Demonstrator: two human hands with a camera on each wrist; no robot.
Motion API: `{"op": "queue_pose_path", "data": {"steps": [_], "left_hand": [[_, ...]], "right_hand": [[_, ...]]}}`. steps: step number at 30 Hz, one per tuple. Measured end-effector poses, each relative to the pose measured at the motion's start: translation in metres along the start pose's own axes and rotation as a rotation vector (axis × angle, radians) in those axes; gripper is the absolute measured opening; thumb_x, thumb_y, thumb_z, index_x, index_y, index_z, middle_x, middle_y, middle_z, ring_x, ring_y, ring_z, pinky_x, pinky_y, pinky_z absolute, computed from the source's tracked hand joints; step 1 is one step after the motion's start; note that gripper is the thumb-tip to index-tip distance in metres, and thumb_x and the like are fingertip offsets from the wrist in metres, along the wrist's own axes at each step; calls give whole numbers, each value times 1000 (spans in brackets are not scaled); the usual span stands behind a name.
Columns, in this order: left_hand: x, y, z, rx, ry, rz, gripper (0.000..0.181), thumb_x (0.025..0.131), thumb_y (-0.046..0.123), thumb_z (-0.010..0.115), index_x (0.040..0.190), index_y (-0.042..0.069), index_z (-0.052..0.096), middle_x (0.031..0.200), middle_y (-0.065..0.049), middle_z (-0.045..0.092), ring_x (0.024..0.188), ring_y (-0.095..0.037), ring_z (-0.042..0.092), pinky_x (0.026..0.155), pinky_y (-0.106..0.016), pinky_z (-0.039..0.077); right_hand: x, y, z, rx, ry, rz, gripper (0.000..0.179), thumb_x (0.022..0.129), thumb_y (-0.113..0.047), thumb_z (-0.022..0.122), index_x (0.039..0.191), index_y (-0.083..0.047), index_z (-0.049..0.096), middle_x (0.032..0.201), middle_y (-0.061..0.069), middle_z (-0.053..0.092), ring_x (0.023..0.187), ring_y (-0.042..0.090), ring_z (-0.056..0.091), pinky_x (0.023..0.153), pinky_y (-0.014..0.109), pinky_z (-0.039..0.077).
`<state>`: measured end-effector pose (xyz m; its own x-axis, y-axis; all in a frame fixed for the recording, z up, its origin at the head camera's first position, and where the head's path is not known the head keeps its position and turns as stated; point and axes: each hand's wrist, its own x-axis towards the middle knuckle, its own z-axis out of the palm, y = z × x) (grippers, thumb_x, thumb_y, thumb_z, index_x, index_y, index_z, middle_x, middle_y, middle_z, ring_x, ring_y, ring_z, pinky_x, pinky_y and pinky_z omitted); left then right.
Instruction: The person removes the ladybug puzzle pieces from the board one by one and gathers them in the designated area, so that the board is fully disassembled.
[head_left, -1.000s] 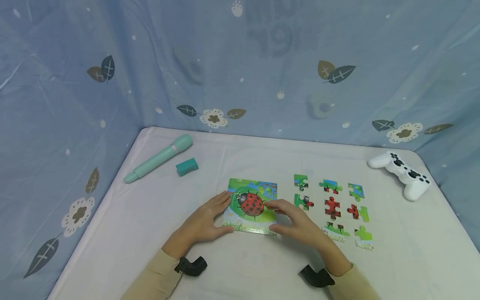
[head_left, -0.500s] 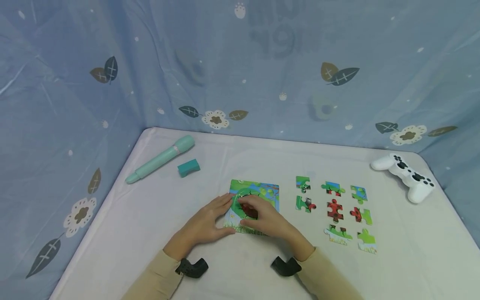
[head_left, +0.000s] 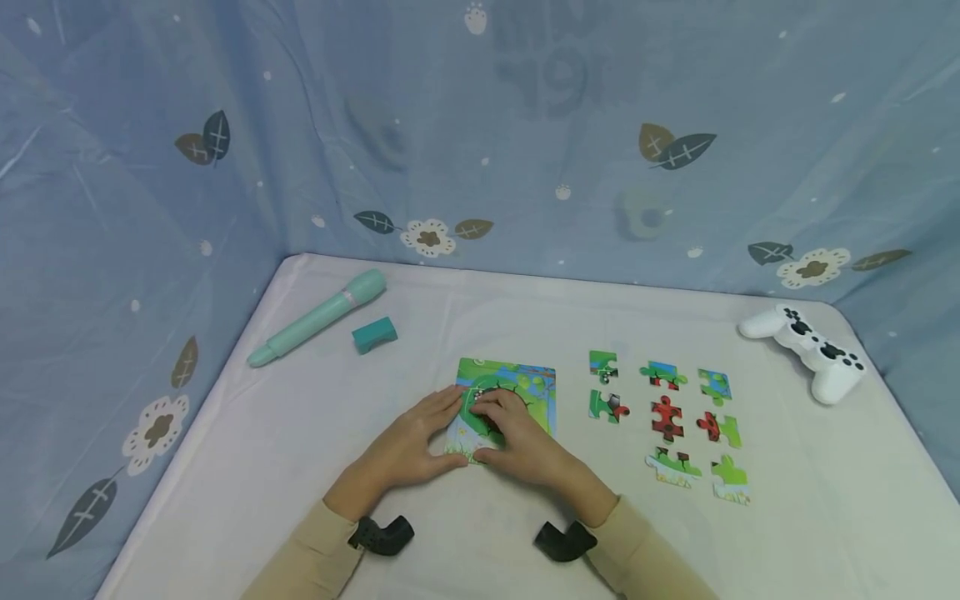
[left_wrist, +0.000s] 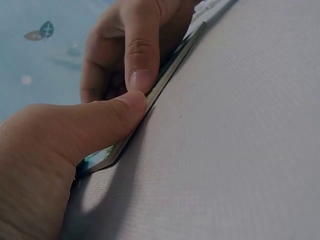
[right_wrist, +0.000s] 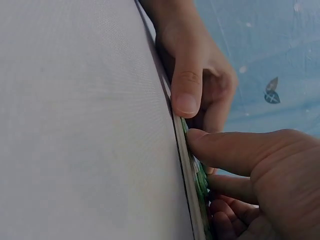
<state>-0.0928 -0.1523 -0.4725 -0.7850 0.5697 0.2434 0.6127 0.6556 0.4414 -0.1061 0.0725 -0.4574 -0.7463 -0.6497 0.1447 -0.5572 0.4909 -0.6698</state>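
A square puzzle board (head_left: 537, 379) printed with a ladybug on a green leaf lies flat on the white table. My left hand (head_left: 408, 437) rests at its left side, fairly straight fingers on the left edge and thumb (left_wrist: 122, 112) at the near edge. Over the board's lower left part my right hand (head_left: 517, 437) is bent, its thumb (right_wrist: 210, 145) and fingertips touching the board and covering much of the ladybug. I cannot tell whether a puzzle piece is under those fingers. Several loose puzzle pieces (head_left: 667, 418) lie right of the board, spaced in rows.
A white game controller (head_left: 802, 346) lies at the right. Back left are a mint-green wand-shaped object (head_left: 318, 321) and a small teal block (head_left: 374, 334). Blue patterned cloth (head_left: 480, 150) rises along the table's back and sides.
My right hand has moved left from the board's right edge to its lower left part, coming down onto the picture. The left hand, the board and the loose pieces have stayed put.
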Motion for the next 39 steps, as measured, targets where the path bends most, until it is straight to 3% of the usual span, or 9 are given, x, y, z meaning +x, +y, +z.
{"op": "queue_pose_path", "data": {"steps": [13,20,27,35,39], "left_hand": [[1,0,1,-13,-2,-4,83,80,49,70,139,-3,43,150,-10,38,139,-25,36,114,-42,32],[0,0,0,-2,-3,-9,83,80,50,70,139,-3,44,150,-10,38,139,-25,36,114,-42,32],[-1,0,-1,-7,-7,-19,84,79,50,70,139,-2,43,150,-9,38,139,-25,35,114,-41,32],[-1,0,-2,-4,1,-29,84,80,51,69,140,-1,43,151,-9,37,139,-25,35,113,-43,33],[0,1,0,-17,-11,-36,84,80,52,68,140,0,43,151,-8,36,140,-25,34,113,-43,33]], "right_hand": [[1,1,0,-14,6,0,55,80,-19,76,128,-8,50,118,2,55,120,20,42,101,40,42],[1,-1,0,-43,-16,16,59,80,-20,75,132,-8,50,120,4,54,117,18,46,102,40,43],[1,-2,-3,-59,3,5,57,84,-21,73,133,-6,50,128,9,53,124,24,44,104,42,42],[0,-1,-17,42,20,4,56,86,-20,70,135,-5,48,111,6,56,93,16,48,80,32,46],[-5,1,-26,91,14,31,56,87,-19,70,136,-6,47,114,7,56,91,17,50,77,30,49]]}}
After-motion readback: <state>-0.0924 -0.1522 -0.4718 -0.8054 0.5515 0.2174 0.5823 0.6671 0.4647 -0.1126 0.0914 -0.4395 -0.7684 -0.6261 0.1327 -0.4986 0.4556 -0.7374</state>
